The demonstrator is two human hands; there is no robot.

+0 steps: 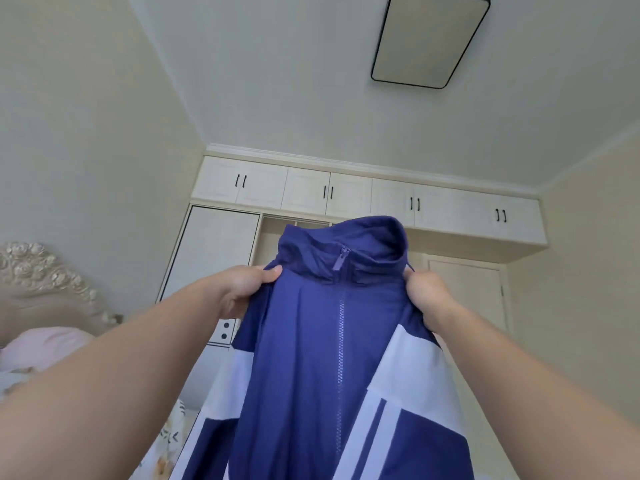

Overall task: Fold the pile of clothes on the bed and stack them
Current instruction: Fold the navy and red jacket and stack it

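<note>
Pinching the navy cloth at both shoulders, fingers curled tight into the fabric: left hand (242, 289) gripping the left shoulder seam with the thumb lying flat along the top edge, right hand (427, 299) bunching the right shoulder with knuckles turned toward the camera. Holding the jacket (322, 375) up at chest height, well clear of the bed, front facing the camera, zip (341, 358) closed and running straight down the middle, collar (346, 247) standing up and slightly slumped between the two hands. Hanging down and out of view at the near edge, with white panels showing on both sleeves and the lower body.

Judging the task to be at an early stage for this garment: shaking out or squaring up, not yet folding. No crease, no sleeve tucked in, nothing laid flat. Still needing laying down, sleeves brought across, body folded and placing on a stack.

Not showing any stack of finished clothes, nor the pile itself; looking too high for that, toward the ceiling lamp (429, 39) and the far wardrobe (346, 192) with its row of upper cupboards. Showing only a strip of the bed (169, 438) at the lower left, floral-patterned, with a pink pillow (41, 344) and the carved headboard (48, 271) at the far left. Impossible, therefore, to say how many pieces are done and how many are waiting.
</note>
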